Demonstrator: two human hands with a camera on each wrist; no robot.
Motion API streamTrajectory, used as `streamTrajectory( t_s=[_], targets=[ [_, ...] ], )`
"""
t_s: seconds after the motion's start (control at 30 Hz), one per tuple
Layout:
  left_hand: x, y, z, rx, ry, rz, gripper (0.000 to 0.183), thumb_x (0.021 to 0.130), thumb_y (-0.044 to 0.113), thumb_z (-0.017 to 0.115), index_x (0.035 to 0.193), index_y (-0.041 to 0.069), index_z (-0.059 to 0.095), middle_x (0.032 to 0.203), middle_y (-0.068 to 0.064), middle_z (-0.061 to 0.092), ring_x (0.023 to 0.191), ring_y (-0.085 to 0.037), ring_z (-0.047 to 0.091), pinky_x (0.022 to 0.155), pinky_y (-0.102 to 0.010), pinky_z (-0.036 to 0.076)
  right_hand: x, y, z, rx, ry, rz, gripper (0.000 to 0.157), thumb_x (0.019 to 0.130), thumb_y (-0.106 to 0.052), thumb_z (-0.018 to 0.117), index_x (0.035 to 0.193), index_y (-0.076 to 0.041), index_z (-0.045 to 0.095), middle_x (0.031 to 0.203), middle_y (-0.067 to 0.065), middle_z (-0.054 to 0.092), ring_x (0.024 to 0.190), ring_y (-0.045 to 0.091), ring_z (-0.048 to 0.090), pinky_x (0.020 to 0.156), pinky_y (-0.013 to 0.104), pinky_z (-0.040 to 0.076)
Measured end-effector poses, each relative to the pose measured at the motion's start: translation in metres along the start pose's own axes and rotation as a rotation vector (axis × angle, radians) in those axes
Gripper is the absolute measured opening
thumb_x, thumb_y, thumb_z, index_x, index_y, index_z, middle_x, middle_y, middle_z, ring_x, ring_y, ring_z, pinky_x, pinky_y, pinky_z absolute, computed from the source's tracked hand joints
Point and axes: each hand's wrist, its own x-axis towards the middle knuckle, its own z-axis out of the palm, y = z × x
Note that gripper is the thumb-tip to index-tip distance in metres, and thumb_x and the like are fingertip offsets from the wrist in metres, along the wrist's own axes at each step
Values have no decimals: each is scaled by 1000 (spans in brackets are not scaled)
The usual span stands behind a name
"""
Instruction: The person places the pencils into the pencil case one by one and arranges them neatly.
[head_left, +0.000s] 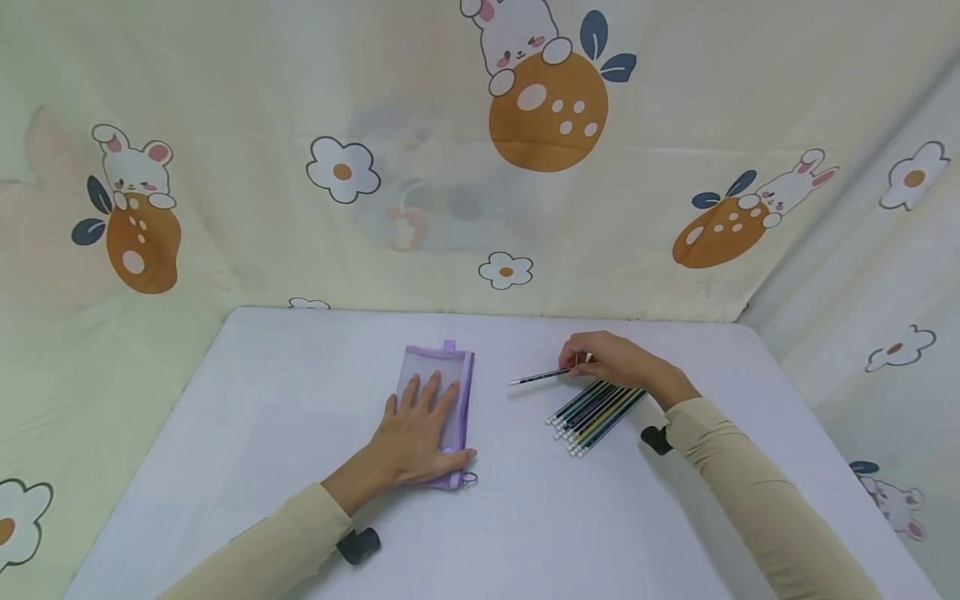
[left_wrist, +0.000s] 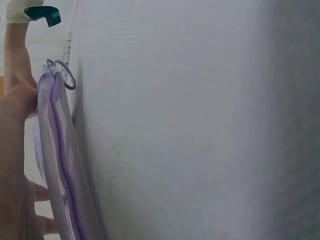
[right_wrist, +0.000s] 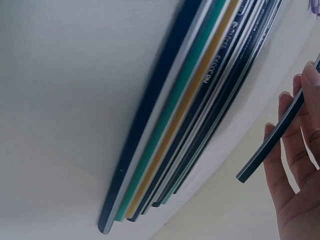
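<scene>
A purple mesh zip pouch (head_left: 459,400) lies on the table, its zipper running along the right side and a small ring at its near end. My left hand (head_left: 416,429) rests on top of it with the fingers spread. In the left wrist view the pouch (left_wrist: 62,150) shows edge-on beside that hand. My right hand (head_left: 611,358) pinches one dark pencil (head_left: 540,377), its white-tipped end pointing left. Close below that hand lies a bundle of striped pencils (head_left: 596,415) in dark, green and yellow. In the right wrist view the held pencil (right_wrist: 272,140) crosses the fingers (right_wrist: 295,150).
The white table (head_left: 315,358) meets a printed curtain (head_left: 420,225) at the back, with another curtain (head_left: 862,292) along the right. A black wrist device (head_left: 358,546) sits under the left sleeve, and another (head_left: 657,440) under the right sleeve.
</scene>
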Motion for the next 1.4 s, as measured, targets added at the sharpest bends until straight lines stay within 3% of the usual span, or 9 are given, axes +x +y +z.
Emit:
streamTrajectory(
  t_s=[0.63,1.03,1.4],
  targets=[
    [0,1,-1,-16,-2,2,100,83,75,56,161,17,30,165,-20,26,149,-53,20,108,-76,27,3,-18,-1,23,-19,-18,25,95,-6,70,117,-15,76,105,-6,67,94,12,60,88,36,52],
    [0,0,-2,-19,-11,-1,100,83,75,56,161,17,29,166,-20,24,150,-52,19,108,-76,27,9,-15,1,-17,4,-49,22,92,-8,73,110,-20,79,101,-8,65,93,9,60,85,33,53],
    [0,0,-1,-16,-3,1,100,83,75,56,161,18,30,165,-20,25,150,-53,20,108,-76,27,16,-32,5,-81,57,-66,21,88,-10,78,102,-26,80,99,-14,67,95,7,63,88,37,54]
  ],
)
